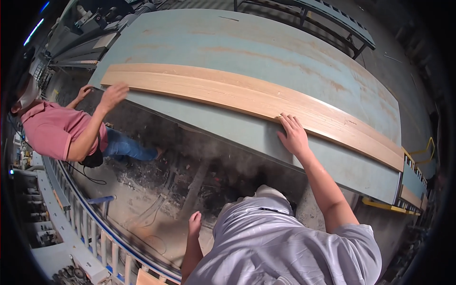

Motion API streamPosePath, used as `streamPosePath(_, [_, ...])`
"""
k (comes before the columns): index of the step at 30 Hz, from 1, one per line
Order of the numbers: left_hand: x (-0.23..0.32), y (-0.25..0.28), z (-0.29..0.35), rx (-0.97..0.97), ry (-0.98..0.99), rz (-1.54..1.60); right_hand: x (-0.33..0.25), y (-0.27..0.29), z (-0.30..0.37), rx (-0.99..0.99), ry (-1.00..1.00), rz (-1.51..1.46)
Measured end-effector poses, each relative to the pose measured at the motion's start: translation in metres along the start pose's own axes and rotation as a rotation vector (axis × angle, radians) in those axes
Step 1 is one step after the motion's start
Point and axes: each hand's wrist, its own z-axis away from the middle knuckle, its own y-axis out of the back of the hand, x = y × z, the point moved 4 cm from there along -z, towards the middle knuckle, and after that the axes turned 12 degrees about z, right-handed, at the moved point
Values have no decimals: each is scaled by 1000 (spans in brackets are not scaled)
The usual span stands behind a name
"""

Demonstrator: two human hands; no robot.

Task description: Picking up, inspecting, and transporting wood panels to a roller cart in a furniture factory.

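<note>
Long pale wooden planks lie side by side, slanting across a blue-green table. My right hand rests on the near edge of the planks, right of their middle. Its fingers lie over the edge and its thumb is spread apart, so it is open and not gripping. Low beside my body, away from the table, hangs my left hand. Its fingers look curled, and nothing shows in them. A co-worker's hand is raised by the left end of the planks.
The co-worker in a pink shirt stands at the table's left end. A roller conveyor runs along the lower left. Another metal-framed table stands beyond, and a yellow bar sits below the right corner. Cables lie on the dusty floor.
</note>
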Motion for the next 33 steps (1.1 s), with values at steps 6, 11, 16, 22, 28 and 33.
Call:
streamPosePath(6, [44,-28,-29,-144,-161,-88,-11,8,23,21,-117,-156])
streamPosePath(11, [60,-41,-37,-220,-234,-132,-43,6,68,-58,-191,-150])
streamPosePath(16, [76,-64,-31,-326,-287,-201,-68,16,110,-26,-246,-176])
streamPosePath(22, [69,-88,-40,-491,-243,-408,-64,39,149,96,-277,-265])
streamPosePath(28, [94,-142,-19,-617,-316,-858,-14,55,250,59,-711,-219])
streamPosePath(33, [160,-265,72,-761,-735,-771,30,67,336,206,-950,-305])
